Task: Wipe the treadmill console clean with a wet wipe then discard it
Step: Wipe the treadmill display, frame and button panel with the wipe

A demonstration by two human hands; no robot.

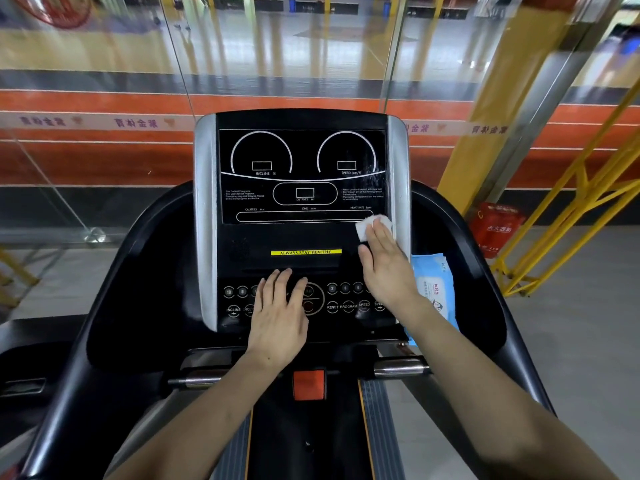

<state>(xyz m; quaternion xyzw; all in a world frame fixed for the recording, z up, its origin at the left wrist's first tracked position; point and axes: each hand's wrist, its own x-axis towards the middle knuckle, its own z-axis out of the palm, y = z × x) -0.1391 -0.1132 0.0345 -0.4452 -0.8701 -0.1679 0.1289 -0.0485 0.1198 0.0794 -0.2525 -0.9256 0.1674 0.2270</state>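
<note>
Pressing the wet wipe, half hidden, right hand fingers together; left hand seemingly flat, spread

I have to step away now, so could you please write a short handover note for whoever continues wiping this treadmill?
Right hand: flat, pressing the wet wipe on the lower right corner of the console display.
Left hand: resting open on the button panel, holding nothing.
Wipes pack: lying right of the console.
Done: wiping is under way; I cannot tell which areas are clean.
Left: finish the display and buttons, then discard the wipe.
</note>
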